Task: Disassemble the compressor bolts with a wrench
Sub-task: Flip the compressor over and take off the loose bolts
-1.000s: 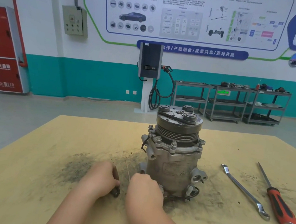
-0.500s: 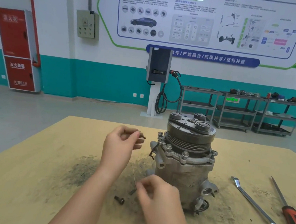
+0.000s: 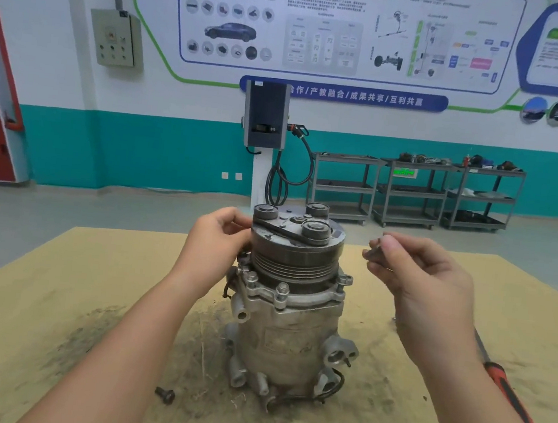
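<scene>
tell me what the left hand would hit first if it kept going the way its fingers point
Most likely the compressor's pulley: the left hand has its fingers curled toward the pulley's left edge, apparently at or almost on it, though depth makes actual contact unclear.

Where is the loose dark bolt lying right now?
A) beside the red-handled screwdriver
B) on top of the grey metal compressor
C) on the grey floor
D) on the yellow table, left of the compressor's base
D: the small dark loose bolt lies on the yellow table, just left of the base of the grey metal compressor.
</scene>
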Tool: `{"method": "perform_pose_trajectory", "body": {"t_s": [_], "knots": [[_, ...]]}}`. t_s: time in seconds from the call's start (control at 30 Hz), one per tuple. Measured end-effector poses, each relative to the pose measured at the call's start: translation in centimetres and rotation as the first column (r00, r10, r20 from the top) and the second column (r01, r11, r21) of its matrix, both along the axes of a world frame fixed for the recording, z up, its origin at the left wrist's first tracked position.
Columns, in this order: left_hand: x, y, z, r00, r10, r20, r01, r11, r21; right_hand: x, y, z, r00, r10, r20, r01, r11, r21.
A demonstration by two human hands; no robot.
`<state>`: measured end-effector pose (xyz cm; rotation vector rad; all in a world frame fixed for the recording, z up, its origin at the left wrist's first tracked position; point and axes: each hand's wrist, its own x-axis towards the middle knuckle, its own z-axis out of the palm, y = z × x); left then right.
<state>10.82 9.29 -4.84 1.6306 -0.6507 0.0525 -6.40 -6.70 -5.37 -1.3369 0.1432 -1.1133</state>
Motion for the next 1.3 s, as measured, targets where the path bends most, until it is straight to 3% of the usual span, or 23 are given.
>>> {"method": "perform_pose_trajectory", "body": {"t_s": [0.13, 0.4, 0.5, 0.7, 0.87, 0.93, 1.03, 1.13, 1.3], "knots": [[0.4, -0.1, 0.3, 0.999, -0.004, 0.042, 0.0, 0.997, 0.079, 1.3, -1.2, 0.1, 0.997, 0.021, -0.08, -0.026, 0.997, -0.068], [0.8, 0.0, 1.4, 0.994, -0.098, 0.056, 0.083, 0.971, 0.223, 1.8, -0.6, -2.6, 0.999, 0.038, -0.03, -0.037, 0.999, 0.03], [0.8, 0.1, 1.2, 0.995, -0.089, 0.036, 0.08, 0.978, 0.191, 1.7, -0.5, -2.8, 0.998, 0.064, 0.022, -0.066, 0.994, 0.091], [0.4, 0.4, 0.6, 0.998, -0.068, -0.012, 0.069, 0.996, 0.05, 1.8, -0.3, -3.2, 0.997, 0.055, 0.054, -0.058, 0.997, 0.047], [0.5, 1.0, 1.7, 0.992, -0.107, 0.065, 0.088, 0.967, 0.24, 1.7, -0.3, -3.3, 1.0, -0.018, -0.01, 0.018, 0.999, 0.03], [0.5, 1.1, 2.5, 0.987, -0.108, 0.123, 0.065, 0.949, 0.31, 1.7, -0.5, -3.2, 0.993, -0.037, -0.114, 0.043, 0.998, 0.05], [0.5, 1.1, 3.0, 0.982, -0.14, 0.13, 0.088, 0.936, 0.341, 2.2, -0.7, -3.5, 0.972, 0.07, -0.225, -0.022, 0.977, 0.211], [0.4, 1.0, 2.9, 0.984, -0.142, 0.111, 0.098, 0.938, 0.333, 2.7, -0.2, -3.7, 0.953, 0.242, -0.18, -0.146, 0.893, 0.425], [0.8, 1.1, 2.6, 0.981, -0.142, 0.134, 0.088, 0.935, 0.343, 2.7, 0.2, -4.0, 0.935, 0.301, -0.19, -0.214, 0.902, 0.376]]}}
